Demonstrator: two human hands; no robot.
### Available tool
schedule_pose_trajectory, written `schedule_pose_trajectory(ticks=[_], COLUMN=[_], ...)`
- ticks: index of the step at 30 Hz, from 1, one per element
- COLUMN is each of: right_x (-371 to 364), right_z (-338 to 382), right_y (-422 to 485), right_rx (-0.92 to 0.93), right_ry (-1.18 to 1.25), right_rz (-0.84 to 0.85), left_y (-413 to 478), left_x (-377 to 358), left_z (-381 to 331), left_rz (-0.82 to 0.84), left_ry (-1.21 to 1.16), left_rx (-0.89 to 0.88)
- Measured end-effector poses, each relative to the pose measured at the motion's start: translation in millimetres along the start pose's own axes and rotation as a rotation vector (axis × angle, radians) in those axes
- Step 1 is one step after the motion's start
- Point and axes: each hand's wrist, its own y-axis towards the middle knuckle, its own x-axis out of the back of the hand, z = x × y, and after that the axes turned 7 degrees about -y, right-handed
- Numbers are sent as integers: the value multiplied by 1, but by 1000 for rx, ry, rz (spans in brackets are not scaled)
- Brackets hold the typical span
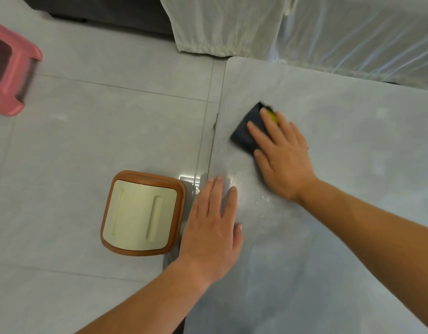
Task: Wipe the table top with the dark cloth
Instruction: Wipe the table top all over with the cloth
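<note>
Left hand (pixel 211 220) lies flat on the table's left edge, fingers straight, close together. Smooth pale-grey table top (pixel 340 213), round-cornered, carries a few water beads (pixel 262 200). Beside it on glossy floor tiles (pixel 87 131) stands a square brown bin (pixel 148 175) with cream lid (pixel 140 213). Right hand (pixel 284 153), fingers spread, presses the folded dark cloth (pixel 246 131) flat near that left edge.

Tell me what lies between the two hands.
Head view: only bare table top with a few water drops; nothing else.

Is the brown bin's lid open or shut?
Shut: the cream lid lies level inside the rim of the brown bin, no opening visible.
</note>
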Motion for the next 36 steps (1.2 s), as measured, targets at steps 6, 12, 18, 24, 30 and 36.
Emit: schedule_pose_trajectory(ticks=[6, 12, 18, 24, 30, 36], right_x=[-3, 1, -12, 0, -16, -9], right_z=[-23, 8, 10, 6, 31, 32], right_y=[-31, -20, -95, -37, -118, -37], right_rx=[276, -138, 255, -144, 235, 152], right_ry=[-73, 29, -35, 54, -43, -8], right_rz=[81, 33, 76, 44, 55, 47], left_y=[-17, -28, -45, -63, -82, -91], left_x=[-4, -9, -13, -22, -29, -37], left_z=[-3, -10, -13, -15, -24, -27], left_rz=[38, 39, 42, 49, 65, 48], left_ry=[36, 21, 6, 21, -3, 3], left_rx=[12, 51, 80, 99, 142, 143])
